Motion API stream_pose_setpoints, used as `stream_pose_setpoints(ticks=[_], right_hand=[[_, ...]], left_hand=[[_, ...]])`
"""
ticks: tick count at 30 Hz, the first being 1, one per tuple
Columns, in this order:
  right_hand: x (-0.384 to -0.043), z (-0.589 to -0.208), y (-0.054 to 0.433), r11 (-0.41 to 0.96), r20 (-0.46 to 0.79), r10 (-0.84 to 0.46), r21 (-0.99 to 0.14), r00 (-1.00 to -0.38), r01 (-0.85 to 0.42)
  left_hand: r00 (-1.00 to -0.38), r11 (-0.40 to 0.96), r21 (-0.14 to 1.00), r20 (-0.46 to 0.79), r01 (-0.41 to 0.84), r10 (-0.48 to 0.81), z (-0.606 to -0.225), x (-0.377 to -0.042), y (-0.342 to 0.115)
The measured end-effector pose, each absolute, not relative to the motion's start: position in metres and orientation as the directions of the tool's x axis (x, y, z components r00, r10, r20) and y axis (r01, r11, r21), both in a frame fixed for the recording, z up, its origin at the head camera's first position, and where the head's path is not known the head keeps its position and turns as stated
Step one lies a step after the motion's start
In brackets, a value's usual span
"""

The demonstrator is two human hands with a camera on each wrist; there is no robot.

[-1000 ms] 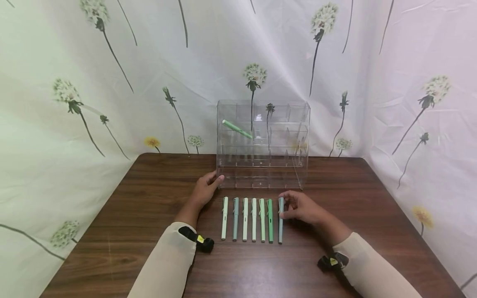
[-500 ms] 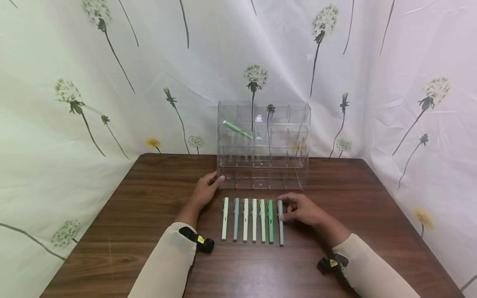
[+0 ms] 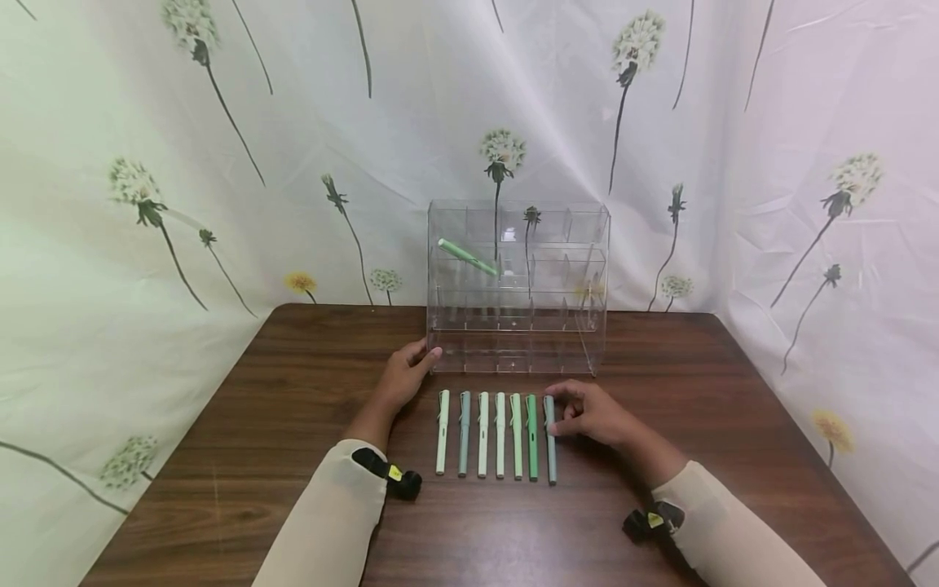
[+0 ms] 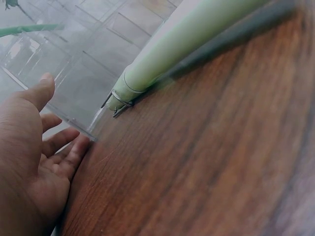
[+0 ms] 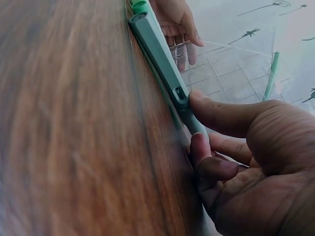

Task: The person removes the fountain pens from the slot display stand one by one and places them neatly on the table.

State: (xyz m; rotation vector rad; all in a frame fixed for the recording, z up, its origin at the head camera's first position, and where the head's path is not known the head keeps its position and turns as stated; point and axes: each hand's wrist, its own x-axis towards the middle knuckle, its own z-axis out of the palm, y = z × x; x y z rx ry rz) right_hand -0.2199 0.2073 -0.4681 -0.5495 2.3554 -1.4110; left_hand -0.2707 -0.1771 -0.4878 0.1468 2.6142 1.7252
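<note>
At the right end of a row of pens, my right hand [image 3: 592, 412] pinches a grey-blue pen [image 3: 551, 456] near its clip end. In the right wrist view the thumb and curled fingers sit on either side of that pen [image 5: 160, 56]. Left of it lie a bright green pen [image 3: 532, 448], pale green and whitish pens [image 3: 500, 444], and another grey-blue pen [image 3: 464, 444], clips toward the back. My left hand [image 3: 403, 375] rests against the lower left corner of a clear plastic organizer [image 3: 513, 350], fingers extended along its side and thumb apart [image 4: 39, 93].
A green pen [image 3: 467, 257] leans diagonally in an upper left compartment of the organizer. The organizer stands toward the back of the brown wooden table [image 3: 293, 391]. A dandelion-print curtain [image 3: 411, 122] hangs behind and at both sides.
The grey-blue pen under my right hand has shifted slightly toward the person, then a little left, closer to the bright green pen. My left hand and the organizer have not moved.
</note>
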Motion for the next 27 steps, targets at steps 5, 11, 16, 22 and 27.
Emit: stream_pose_setpoints(ticks=[5, 11, 16, 22, 27], right_hand=[[-0.2198, -0.4694, 0.2072, 0.445, -0.096, -0.482, -0.883, -0.871, -0.149], [-0.2194, -0.4681, 0.2062, 0.454, -0.092, -0.477, -0.877, -0.874, -0.156], [-0.2200, -0.4681, 0.2048, 0.455, -0.086, -0.471, -0.877, -0.878, -0.157], [-0.2198, -0.4680, 0.2046, 0.454, -0.091, -0.471, -0.878, -0.878, -0.153], [-0.2208, -0.4693, 0.2056, 0.453, -0.103, -0.465, -0.881, -0.880, -0.136]], left_hand=[[-0.996, 0.392, 0.917, 0.044, 0.072, 0.082, -0.4873, -0.2701, -0.1770], [-0.996, 0.398, 0.915, 0.041, 0.069, 0.078, -0.4873, -0.2699, -0.1769], [-0.996, 0.391, 0.918, 0.046, 0.071, 0.073, -0.4886, -0.2699, -0.1775], [-0.996, 0.399, 0.914, 0.047, 0.071, 0.070, -0.4889, -0.2701, -0.1777], [-0.997, 0.392, 0.918, 0.039, 0.063, 0.071, -0.4871, -0.2696, -0.1772]])
